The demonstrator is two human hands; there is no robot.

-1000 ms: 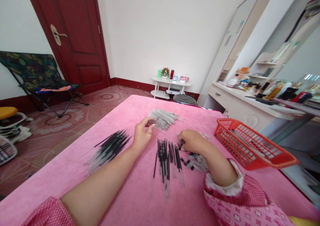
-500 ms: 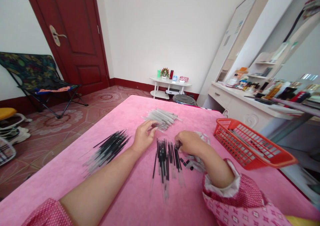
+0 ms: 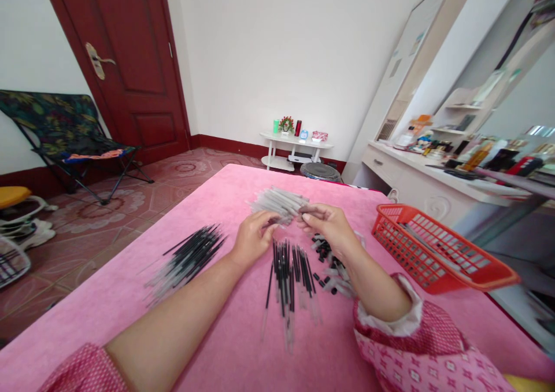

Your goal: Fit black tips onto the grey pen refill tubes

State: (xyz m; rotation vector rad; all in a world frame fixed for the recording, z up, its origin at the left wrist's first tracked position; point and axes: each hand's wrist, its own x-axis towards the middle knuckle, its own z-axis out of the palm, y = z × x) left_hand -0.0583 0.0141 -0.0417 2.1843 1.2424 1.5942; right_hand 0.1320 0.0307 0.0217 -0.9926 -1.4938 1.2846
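Observation:
Near the middle of the table lies a pile of translucent grey tubes (image 3: 281, 200), perhaps pen barrels. At its near left edge my left hand (image 3: 255, 235) is closed, thumb against fingers; what is in the pinch cannot be made out. My right hand (image 3: 330, 224) is also pinched, at the pile's right edge, its hold blurred. Between and below both hands lie black-tipped thin sticks like pen refills (image 3: 284, 273). A larger bundle of such refills (image 3: 191, 259) rests left of my left forearm. Small black and clear caps (image 3: 332, 273) are heaped under my right wrist.
A red plastic basket (image 3: 437, 247) with long grey pieces inside stands on the pink table cover (image 3: 208, 346) at right. Beyond it is a white dresser (image 3: 403, 175) crowded with bottles. A folding chair (image 3: 65, 132) stands on the left by the red door (image 3: 121, 62).
My right hand has moved up and slightly left, from beside the refills and caps to the right edge of the grey tube pile. My left hand has barely moved.

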